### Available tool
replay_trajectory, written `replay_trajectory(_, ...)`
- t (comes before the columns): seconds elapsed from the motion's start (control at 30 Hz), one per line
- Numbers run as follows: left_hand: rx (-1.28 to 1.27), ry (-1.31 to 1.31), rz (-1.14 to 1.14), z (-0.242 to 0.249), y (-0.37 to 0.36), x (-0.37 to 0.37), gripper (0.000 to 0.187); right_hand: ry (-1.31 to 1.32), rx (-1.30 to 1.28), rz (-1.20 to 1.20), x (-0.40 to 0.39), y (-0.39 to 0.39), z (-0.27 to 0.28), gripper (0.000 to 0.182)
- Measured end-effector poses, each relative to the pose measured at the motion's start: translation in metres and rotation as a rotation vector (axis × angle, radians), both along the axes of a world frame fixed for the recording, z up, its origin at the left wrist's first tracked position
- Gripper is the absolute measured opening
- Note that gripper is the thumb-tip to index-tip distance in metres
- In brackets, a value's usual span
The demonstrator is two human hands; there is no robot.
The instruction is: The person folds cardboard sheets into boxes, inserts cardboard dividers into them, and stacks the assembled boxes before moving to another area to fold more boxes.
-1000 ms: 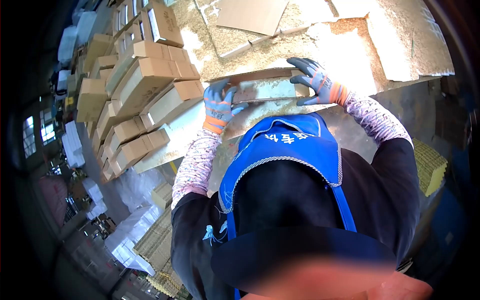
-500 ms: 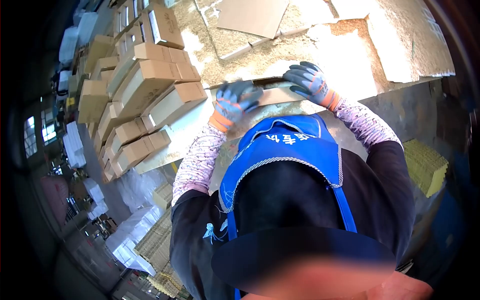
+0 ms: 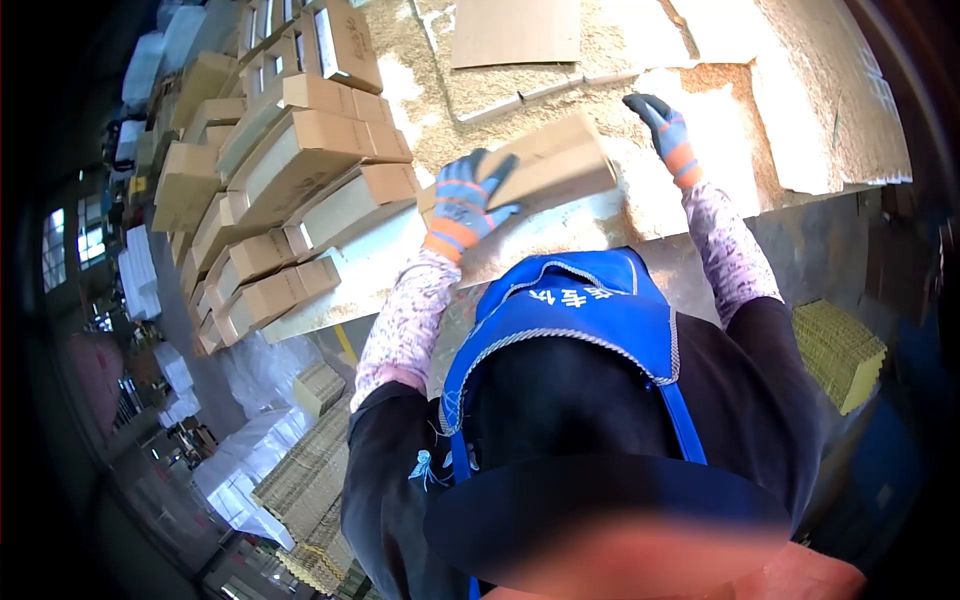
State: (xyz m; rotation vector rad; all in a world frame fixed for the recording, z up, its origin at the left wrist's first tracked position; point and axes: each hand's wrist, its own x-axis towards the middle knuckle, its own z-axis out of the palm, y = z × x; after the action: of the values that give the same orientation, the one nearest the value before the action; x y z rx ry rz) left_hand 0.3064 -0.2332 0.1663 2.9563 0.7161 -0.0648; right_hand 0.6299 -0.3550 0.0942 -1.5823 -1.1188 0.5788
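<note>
My left hand (image 3: 463,207), in a grey and orange work glove, grips the left end of a long brown cardboard box (image 3: 555,160). Its fingers lie over the box top and the thumb is on the near side. The box rests slanted on the workbench, its right end farther from me. My right hand (image 3: 663,137), gloved the same way, is off the box, just beyond its right end. Its fingers are stretched out, with nothing in them.
Many similar long cartons (image 3: 300,150) are stacked at the left of the bench. A flat cardboard sheet (image 3: 515,35) lies at the far side, and large boards (image 3: 820,110) lie at the right. Yellowish stacked material (image 3: 840,350) stands on the floor at the right.
The box has come up and turned into a slant, showing its broad face. My right hand has left it and moved away to the right; my left hand has stayed near its end.
</note>
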Motion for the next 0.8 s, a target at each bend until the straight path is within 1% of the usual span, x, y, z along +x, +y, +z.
replay_trajectory(0.03,-0.049,-0.170,0.122,0.009,0.006,-0.011,0.074,0.451,-0.243,-0.016,0.011,0.013,-0.014,0.027)
replay_trajectory(0.1,-0.447,-0.427,0.432,0.005,0.022,-0.052,0.070,0.875,-0.324,0.001,-0.002,0.037,-0.030,0.030)
replay_trajectory(0.13,-0.703,-0.726,0.555,0.016,0.017,-0.057,0.068,0.909,-0.375,-0.011,-0.019,0.053,-0.041,0.030)
replay_trajectory(0.17,-0.954,-1.032,0.669,0.027,0.012,-0.064,0.067,0.593,-0.251,0.252,-0.032,0.064,-0.070,0.029)
replay_trajectory(0.2,-1.008,-1.091,0.684,0.034,0.015,-0.077,0.065,1.213,-0.312,0.125,-0.061,0.083,-0.061,0.029)
replay_trajectory(0.23,-0.999,-1.153,0.725,0.036,0.015,-0.089,0.061,1.124,-0.272,0.256,-0.087,0.095,-0.073,0.027)
replay_trajectory(0.3,-0.955,-1.090,0.840,0.040,0.016,-0.110,0.056,1.391,-0.214,0.164,-0.132,0.127,-0.096,0.027)
replay_trajectory(0.37,-0.949,-1.164,0.832,0.035,0.017,-0.126,0.055,1.525,-0.347,-0.240,-0.162,0.164,-0.078,0.028)
replay_trajectory(0.4,-0.966,-1.226,0.818,0.032,0.016,-0.133,0.054,1.566,-0.219,-0.191,-0.167,0.178,-0.133,0.029)
replay_trajectory(0.43,-0.888,-1.217,0.811,0.032,0.016,-0.139,0.057,1.492,-0.382,-0.377,-0.170,0.197,-0.138,0.039)
replay_trajectory(0.5,-0.770,-1.183,0.832,0.038,0.011,-0.149,0.066,0.540,-0.347,-0.097,-0.173,0.191,-0.137,0.054)
replay_trajectory(0.53,-0.760,-1.196,0.833,0.036,0.008,-0.156,0.066,0.533,-0.341,-0.085,-0.174,0.199,-0.129,0.054)
replay_trajectory(0.57,-0.728,-1.195,0.842,0.031,0.005,-0.163,0.067,0.862,-0.345,-0.271,-0.174,0.207,-0.121,0.039)
replay_trajectory(0.6,-0.696,-1.194,0.851,0.028,0.003,-0.170,0.068,1.189,-0.343,-0.461,-0.174,0.215,-0.111,0.030)
replay_trajectory(0.63,-0.690,-1.206,0.853,0.027,0.002,-0.174,0.068,1.515,-0.336,-0.656,-0.174,0.220,-0.109,0.032)
replay_trajectory(0.67,-0.687,-1.240,0.817,0.026,0.000,-0.178,0.073,1.196,-0.274,-0.403,-0.176,0.214,-0.136,0.032)
replay_trajectory(0.7,-0.683,-1.273,0.783,0.025,-0.002,-0.182,0.078,1.121,-0.363,-0.373,-0.176,0.210,-0.131,0.039)
replay_trajectory(0.73,-0.698,-1.257,0.764,0.030,-0.003,-0.182,0.083,1.108,-0.387,-0.351,-0.172,0.212,-0.141,0.048)
replay_trajectory(0.77,-0.691,-1.265,0.774,0.027,-0.004,-0.188,0.083,1.095,-0.412,-0.328,-0.172,0.216,-0.151,0.057)
replay_trajectory(0.8,-0.715,-1.253,0.778,0.025,-0.004,-0.191,0.084,1.263,-0.405,-0.401,-0.173,0.218,-0.129,0.065)
